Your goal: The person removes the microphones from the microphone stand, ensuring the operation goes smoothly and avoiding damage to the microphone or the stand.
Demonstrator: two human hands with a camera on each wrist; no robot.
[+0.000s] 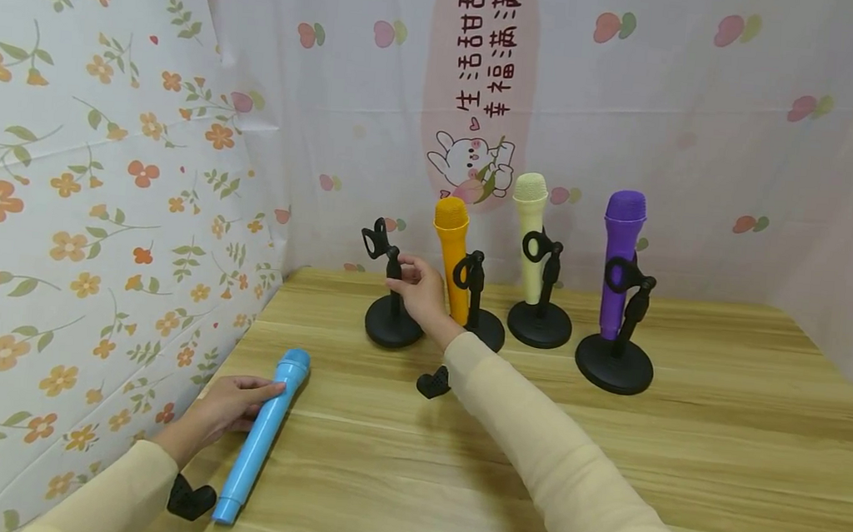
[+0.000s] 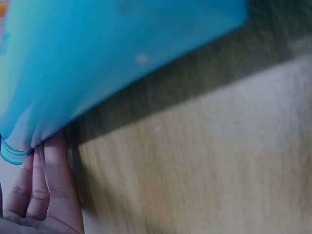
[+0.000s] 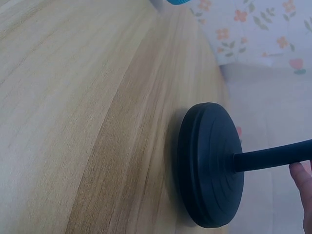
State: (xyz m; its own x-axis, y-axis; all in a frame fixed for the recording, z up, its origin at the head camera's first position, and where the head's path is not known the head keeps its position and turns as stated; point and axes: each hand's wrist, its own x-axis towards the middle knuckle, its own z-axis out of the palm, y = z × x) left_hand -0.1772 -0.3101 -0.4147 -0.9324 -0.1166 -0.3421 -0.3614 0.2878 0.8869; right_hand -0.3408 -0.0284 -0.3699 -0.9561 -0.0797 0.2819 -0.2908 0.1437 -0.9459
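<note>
A blue toy microphone slants at the left of the table, its head pointing away. My left hand grips it just below the head, thumb on top; in the left wrist view its fingers reach under the blue body. Farther back, my right hand pinches the stem of a black microphone stand whose clip holds nothing. In the right wrist view the stand's round base sits by the table's far edge, with a fingertip at the stem.
To the right, an orange microphone, a cream microphone and a purple microphone stand upright in black stands. The orange one's stand is close beside my right hand. Patterned cloth hangs behind the wooden table and at its left.
</note>
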